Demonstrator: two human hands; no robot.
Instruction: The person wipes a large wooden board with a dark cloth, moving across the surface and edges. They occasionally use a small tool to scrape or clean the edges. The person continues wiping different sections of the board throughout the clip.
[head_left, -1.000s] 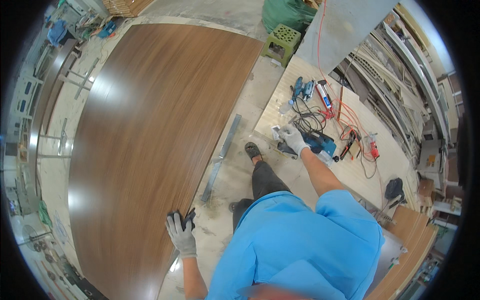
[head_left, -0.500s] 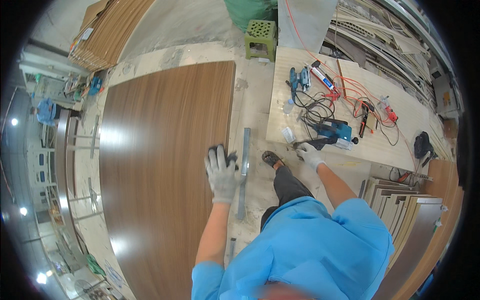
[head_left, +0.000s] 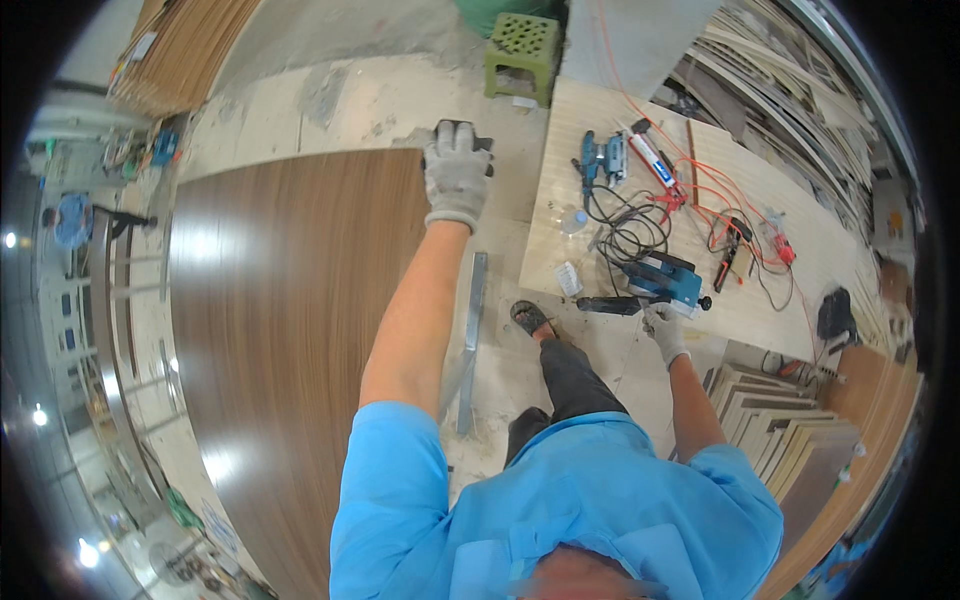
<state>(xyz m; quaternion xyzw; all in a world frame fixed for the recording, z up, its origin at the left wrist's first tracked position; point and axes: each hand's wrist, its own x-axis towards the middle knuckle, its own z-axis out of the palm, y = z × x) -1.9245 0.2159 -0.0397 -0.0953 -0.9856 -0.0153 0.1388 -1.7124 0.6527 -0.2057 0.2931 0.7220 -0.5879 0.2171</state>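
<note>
My left hand (head_left: 457, 178), in a grey glove, reaches to the far right corner of a large brown wood-grain panel (head_left: 300, 270). Its fingers press over a dark block (head_left: 484, 150), which shows on both sides of them. My right hand (head_left: 663, 330), gloved too, is at the near edge of the pale worktable (head_left: 550, 235). Its fingers are closed beside a blue power planer (head_left: 668, 280); what they hold is hidden. A long black piece (head_left: 608, 305) lies just left of these fingers, at the table edge.
On the worktable lie a blue sander (head_left: 604, 158), a caulking gun (head_left: 655, 160), a small bottle (head_left: 573, 221) and tangled cables. A green stool (head_left: 521, 60) stands beyond. Metal bars (head_left: 473, 330) lie between panel and table. Stacked boards (head_left: 790, 410) stand at right; another person (head_left: 74, 220) is far left.
My left hand has moved forward along the panel's right edge to its far corner, with the dark block under it. My right hand has shifted rightward along the table edge, toward the planer.
</note>
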